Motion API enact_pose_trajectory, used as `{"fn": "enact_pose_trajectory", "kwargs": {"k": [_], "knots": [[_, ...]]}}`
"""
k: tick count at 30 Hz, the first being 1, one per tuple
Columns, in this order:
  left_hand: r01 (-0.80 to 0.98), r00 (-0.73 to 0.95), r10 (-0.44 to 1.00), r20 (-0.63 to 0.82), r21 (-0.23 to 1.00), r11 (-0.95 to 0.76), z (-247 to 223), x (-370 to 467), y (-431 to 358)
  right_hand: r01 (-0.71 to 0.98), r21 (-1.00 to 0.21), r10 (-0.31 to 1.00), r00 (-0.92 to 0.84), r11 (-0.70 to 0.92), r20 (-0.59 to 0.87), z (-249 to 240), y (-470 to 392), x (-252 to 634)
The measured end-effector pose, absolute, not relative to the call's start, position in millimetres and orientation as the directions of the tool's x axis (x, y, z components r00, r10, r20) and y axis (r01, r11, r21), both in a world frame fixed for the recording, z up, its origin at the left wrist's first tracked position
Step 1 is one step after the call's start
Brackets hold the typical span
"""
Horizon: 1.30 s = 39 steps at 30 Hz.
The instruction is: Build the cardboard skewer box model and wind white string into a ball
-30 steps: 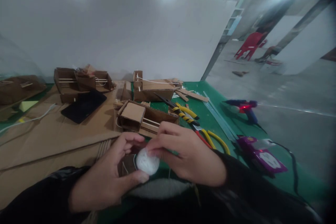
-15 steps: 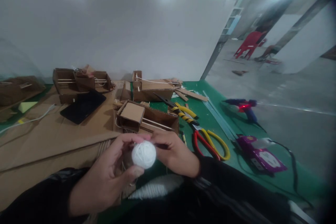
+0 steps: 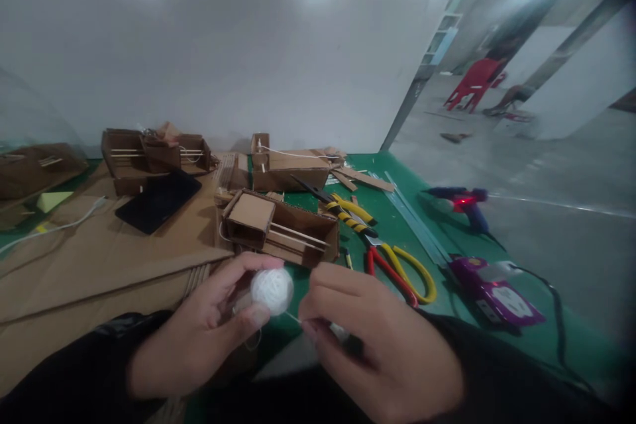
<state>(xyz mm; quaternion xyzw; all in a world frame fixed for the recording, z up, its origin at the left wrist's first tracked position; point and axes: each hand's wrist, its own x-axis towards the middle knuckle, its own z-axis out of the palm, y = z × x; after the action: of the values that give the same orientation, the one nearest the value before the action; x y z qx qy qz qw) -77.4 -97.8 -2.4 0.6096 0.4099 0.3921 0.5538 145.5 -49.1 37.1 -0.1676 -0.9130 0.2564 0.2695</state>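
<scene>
My left hand [image 3: 199, 331] grips a ball of white string [image 3: 272, 291] between thumb and fingers. A short taut strand of string [image 3: 292, 317] runs from the ball to my right hand [image 3: 372, 338], whose thumb and forefinger are pinched on it. Below the hands, a pale object [image 3: 285, 359] is partly hidden by my right hand. Just beyond the ball lies an open cardboard box [image 3: 305, 222] with white sticks across it.
Yellow-and-black pliers [image 3: 348, 215] and red-and-yellow-handled scissors [image 3: 397, 271] lie to the right. Further right are clear glue sticks [image 3: 415, 218], a glue gun [image 3: 464, 202] and a purple device [image 3: 491, 295]. A dark tablet [image 3: 159, 202] and more cardboard boxes [image 3: 154, 156] are at left.
My right hand has come away from the ball, moving right and toward me, drawing out a strand of string. My left hand keeps the ball in nearly the same spot.
</scene>
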Motion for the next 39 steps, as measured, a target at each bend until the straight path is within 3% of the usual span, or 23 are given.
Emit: {"fn": "enact_pose_trajectory", "kwargs": {"k": [5, 11, 17, 21, 27, 31, 36, 39], "knots": [[0.027, 0.454, 0.891, 0.024, 0.999, -0.04, -5, -80, -99, 0.073, -0.544, 0.371, -0.805, 0.836, 0.463, 43, -39, 143], [-0.107, 0.381, 0.925, -0.021, 0.992, 0.066, -11, -76, -103, 0.03, -0.663, 0.477, -0.718, 0.748, 0.507, 30, -17, 134], [-0.004, 0.394, 0.917, 0.059, 0.998, -0.063, -8, -79, -101, 0.026, -0.853, 0.666, -0.637, 0.522, 0.388, 6, -7, 126], [0.101, 0.388, 0.917, 0.095, 0.984, -0.145, -7, -80, -100, 0.072, -0.886, 0.706, -0.635, 0.457, 0.313, -13, -11, 123], [0.08, 0.236, 0.966, 0.11, 0.988, -0.132, -4, -77, -98, 0.181, -0.837, 0.674, -0.69, 0.516, 0.266, -13, -36, 124], [0.2, 0.166, 0.981, 0.099, 0.971, -0.132, -5, -77, -95, 0.212, -0.754, 0.621, -0.72, 0.622, 0.31, 2, -58, 130], [0.326, 0.215, 0.969, 0.122, 0.926, -0.189, -6, -79, -93, 0.137, -0.684, 0.557, -0.702, 0.717, 0.443, 24, -65, 136], [0.288, 0.287, 0.955, 0.069, 0.945, -0.154, -5, -79, -96, 0.126, -0.646, 0.52, -0.716, 0.753, 0.466, 33, -53, 137]]}}
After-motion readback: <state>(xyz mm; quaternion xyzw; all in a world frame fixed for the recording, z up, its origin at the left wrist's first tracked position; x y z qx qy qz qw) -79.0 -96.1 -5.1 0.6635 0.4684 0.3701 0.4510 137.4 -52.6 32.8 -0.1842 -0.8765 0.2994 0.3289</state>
